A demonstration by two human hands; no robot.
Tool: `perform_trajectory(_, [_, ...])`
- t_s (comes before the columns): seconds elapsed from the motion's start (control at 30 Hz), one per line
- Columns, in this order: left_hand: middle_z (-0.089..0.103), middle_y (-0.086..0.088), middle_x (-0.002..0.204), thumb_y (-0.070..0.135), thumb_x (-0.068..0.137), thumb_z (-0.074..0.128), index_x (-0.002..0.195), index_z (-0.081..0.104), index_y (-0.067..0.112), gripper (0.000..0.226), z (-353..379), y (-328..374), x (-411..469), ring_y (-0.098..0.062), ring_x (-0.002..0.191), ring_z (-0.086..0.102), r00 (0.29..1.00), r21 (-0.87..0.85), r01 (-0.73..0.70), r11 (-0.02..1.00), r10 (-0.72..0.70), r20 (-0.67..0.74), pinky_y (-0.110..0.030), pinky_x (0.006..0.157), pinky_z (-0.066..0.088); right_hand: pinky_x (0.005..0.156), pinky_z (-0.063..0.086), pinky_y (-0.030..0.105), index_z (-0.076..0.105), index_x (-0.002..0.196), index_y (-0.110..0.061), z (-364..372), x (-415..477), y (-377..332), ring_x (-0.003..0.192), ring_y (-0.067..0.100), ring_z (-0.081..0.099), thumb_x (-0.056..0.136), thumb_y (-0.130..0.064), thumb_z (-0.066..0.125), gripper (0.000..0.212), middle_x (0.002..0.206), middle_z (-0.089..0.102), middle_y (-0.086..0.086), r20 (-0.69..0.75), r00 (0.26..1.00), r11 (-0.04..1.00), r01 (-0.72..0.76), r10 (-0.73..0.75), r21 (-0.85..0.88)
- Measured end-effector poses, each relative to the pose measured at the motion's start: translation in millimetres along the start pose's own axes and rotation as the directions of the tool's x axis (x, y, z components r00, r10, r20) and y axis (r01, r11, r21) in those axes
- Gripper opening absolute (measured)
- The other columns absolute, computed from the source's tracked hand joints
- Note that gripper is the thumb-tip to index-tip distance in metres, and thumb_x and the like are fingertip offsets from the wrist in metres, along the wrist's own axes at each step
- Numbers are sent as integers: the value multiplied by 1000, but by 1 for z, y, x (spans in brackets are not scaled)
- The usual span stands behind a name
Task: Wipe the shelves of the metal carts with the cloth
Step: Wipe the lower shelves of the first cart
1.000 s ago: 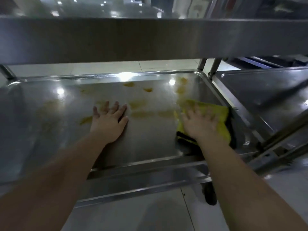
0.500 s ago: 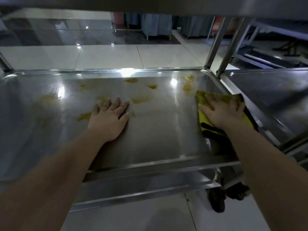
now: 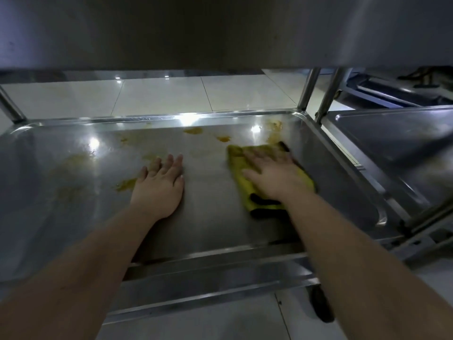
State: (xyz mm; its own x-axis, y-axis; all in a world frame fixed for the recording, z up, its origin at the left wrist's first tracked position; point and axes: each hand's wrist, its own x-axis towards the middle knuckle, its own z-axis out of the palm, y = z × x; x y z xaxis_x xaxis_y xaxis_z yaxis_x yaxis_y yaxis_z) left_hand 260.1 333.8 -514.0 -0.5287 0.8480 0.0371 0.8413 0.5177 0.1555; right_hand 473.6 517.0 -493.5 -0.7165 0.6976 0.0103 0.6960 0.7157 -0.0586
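Note:
A steel cart shelf (image 3: 73, 217) lies below me, smeared with several yellow-brown stains (image 3: 193, 130) toward its back and left. A yellow cloth with a black edge (image 3: 239, 165) lies flat on the right part of the shelf. My right hand (image 3: 272, 173) presses on the cloth with fingers spread and straight. My left hand (image 3: 159, 185) rests flat on the bare metal in the middle, next to a stain (image 3: 126, 184).
The shelf above (image 3: 220, 30) fills the top of the view, close overhead. A second steel cart (image 3: 402, 143) stands against the right side, with upright posts (image 3: 307, 89) between them. A black caster (image 3: 321, 305) sits on the white tiled floor (image 3: 171, 94).
My right hand has slid the cloth from the shelf's right edge leftward and toward the back, nearer the stains. My left hand has stayed in place. My head has dropped lower under the upper shelf.

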Motion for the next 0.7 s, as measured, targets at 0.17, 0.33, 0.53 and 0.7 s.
perform_trajectory(0.17, [2, 5, 164, 44, 100, 14, 154, 4, 37, 55, 5, 4, 2, -21, 150, 2, 1000, 39, -12, 999, 12, 6, -45, 118, 0, 117, -3, 58, 4, 151, -45, -10, -23, 112, 148, 36, 0, 92, -69, 14, 65, 163, 7, -11, 23, 906, 907, -422, 422, -2])
perform_trajectory(0.33, [3, 4, 164, 42, 101, 15, 155, 4, 33, 55, 5, 10, -3, -21, 150, 3, 1000, 45, 1, 999, -1, 1, -46, 118, 0, 112, -6, 64, -1, 152, -46, -7, 8, 21, 147, 42, -4, 94, -64, 11, 61, 164, -3, -9, 82, 905, 906, -422, 418, 37])
perform_trajectory(0.53, [10, 3, 163, 36, 102, 21, 156, 12, 21, 56, -5, 9, -10, -19, 149, 9, 1000, -8, 23, 1000, -23, -7, -42, 120, 8, 111, -14, 61, 2, 152, -46, 12, 20, -134, 147, 39, -12, 95, -64, 15, 61, 163, -4, -12, 79, 993, 996, 79, -83, 43])
perform_trajectory(0.7, [60, -7, 127, 28, 96, 38, 124, 58, 20, 36, -27, 14, 18, -28, 117, 52, 977, 71, 56, 996, -41, -208, -40, 97, 41, 106, -23, 62, -1, 151, -47, 13, 18, -123, 147, 38, -16, 95, -66, 11, 60, 163, -6, -12, 42, 997, 997, 67, -69, 38])
